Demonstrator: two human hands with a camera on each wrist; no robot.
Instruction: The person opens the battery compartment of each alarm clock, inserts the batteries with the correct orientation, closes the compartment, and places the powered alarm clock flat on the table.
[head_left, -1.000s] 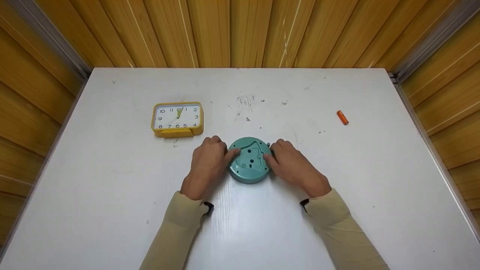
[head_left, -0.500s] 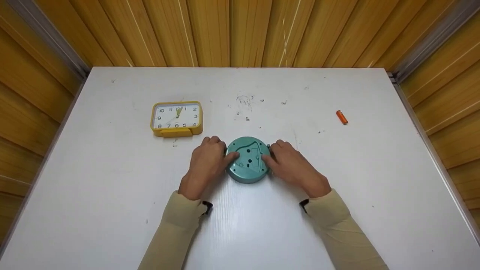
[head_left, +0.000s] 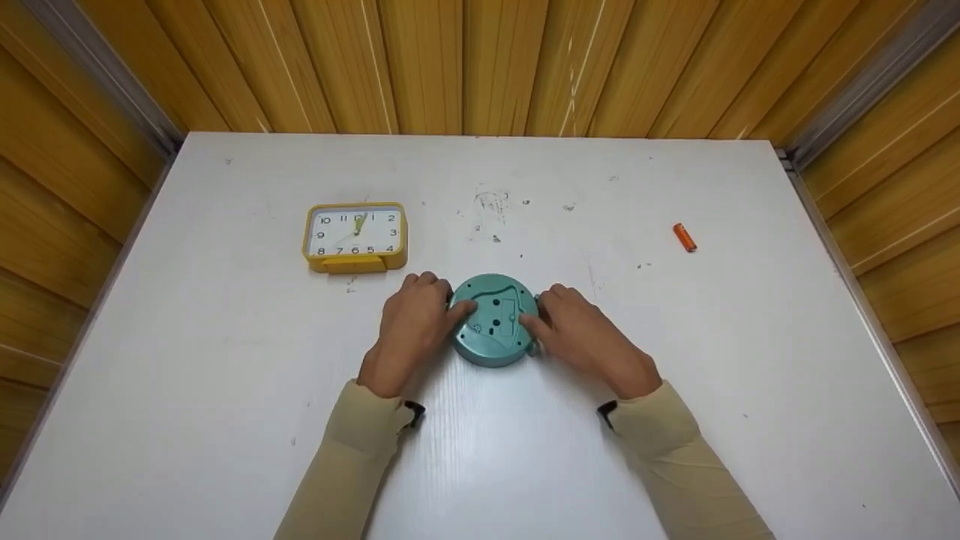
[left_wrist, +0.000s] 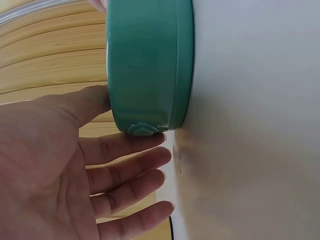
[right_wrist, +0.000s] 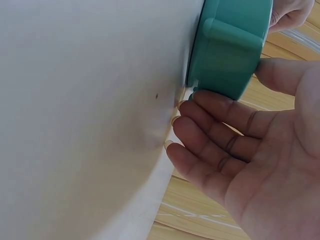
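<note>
Evidently the step in hand is a steadying one: the disc (head_left: pixel 489 346) lies on the table (head_left: pixel 225 337) with its holed side up, and both hands are clamped on it, the left hand (head_left: pixel 412 326) at nine o'clock, the right hand (head_left: pixel 592 334) at three, thumbs over the top and forefingers against the side. The next move, I'd judge, calls for an even grip, since that glossy green shell, plastic by its look, could slip. Its upper face carries a moulded groove. At ten o'clock sits a boxy yellow clock (head_left: pixel 355 236); at two, a slim orange battery (head_left: pixel 684 237). The white table is scuffed.
</note>
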